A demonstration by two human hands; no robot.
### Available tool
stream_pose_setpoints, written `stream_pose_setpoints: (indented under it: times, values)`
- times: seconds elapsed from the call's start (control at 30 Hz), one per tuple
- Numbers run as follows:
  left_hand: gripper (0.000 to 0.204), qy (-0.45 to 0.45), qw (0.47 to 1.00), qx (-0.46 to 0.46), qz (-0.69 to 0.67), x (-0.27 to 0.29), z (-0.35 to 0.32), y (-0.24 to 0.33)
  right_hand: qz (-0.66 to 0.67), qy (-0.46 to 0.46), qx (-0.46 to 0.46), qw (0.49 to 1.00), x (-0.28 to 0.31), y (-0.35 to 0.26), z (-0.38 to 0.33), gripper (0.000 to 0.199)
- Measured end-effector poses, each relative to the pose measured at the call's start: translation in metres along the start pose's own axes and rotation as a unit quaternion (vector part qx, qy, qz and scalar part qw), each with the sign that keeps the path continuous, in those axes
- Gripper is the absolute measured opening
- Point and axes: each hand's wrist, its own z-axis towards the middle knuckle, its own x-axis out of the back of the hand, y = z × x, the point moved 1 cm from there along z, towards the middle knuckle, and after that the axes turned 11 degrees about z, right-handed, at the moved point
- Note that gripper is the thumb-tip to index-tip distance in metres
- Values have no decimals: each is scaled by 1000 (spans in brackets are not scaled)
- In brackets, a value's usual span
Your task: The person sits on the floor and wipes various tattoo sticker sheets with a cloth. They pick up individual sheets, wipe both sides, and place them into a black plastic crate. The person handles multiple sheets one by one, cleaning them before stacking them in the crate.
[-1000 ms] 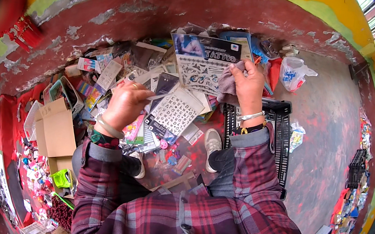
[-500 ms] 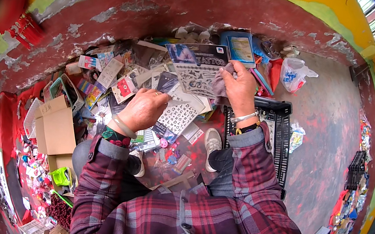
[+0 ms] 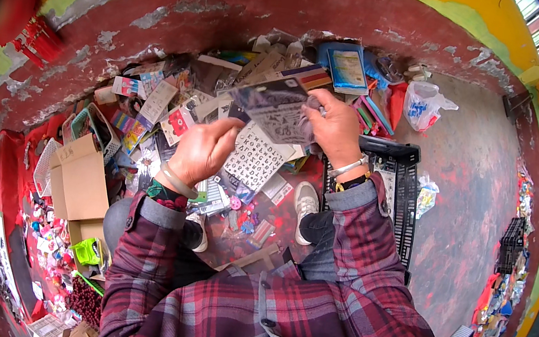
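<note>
In my right hand [image 3: 338,128] is a temporary tattoo sheet [image 3: 270,108] in a clear sleeve, tilted and slightly blurred. A bunched grey cloth [image 3: 303,126] is pressed against the sheet's right edge by the same hand. My left hand [image 3: 203,152] is closed, close to the sheet's lower left side; whatever its fingers grip is hidden. Below the sheet lies a white sheet of black letters [image 3: 256,160], on top of a heap of packaged cards [image 3: 156,104].
A black plastic crate [image 3: 406,215] stands right of my feet. At the left are an open cardboard box [image 3: 83,183] and white plastic baskets [image 3: 109,135]. A white plastic bag [image 3: 424,107] lies near the peeling red wall [image 3: 265,6]. Small loose items litter the floor.
The tattoo sheet has tilted and shifted slightly left and down with my right hand. My left hand has risen a little and turned, its fingers now curled more tightly.
</note>
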Motion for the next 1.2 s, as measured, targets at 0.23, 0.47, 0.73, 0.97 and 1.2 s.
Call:
stream_pose_setpoints:
  times: [0.23,0.47,0.73,0.97,1.2]
  values:
    - [30,150,981,-1,123,-4,1,9,-114,-213,129,962,-17,-7,-11,22]
    - [22,-75,994,10,-79,-10,2,-8,-79,-294,160,939,-25,-27,-21,23]
    - [14,11,991,-127,34,-4,-1,-4,-13,-309,136,941,-23,-21,-17,22]
    - [11,49,992,-112,-2,8,-2,-2,35,-325,106,939,-4,-18,-9,18]
    - [12,35,994,-105,-23,15,-3,-5,71,-331,87,937,7,-8,-3,14]
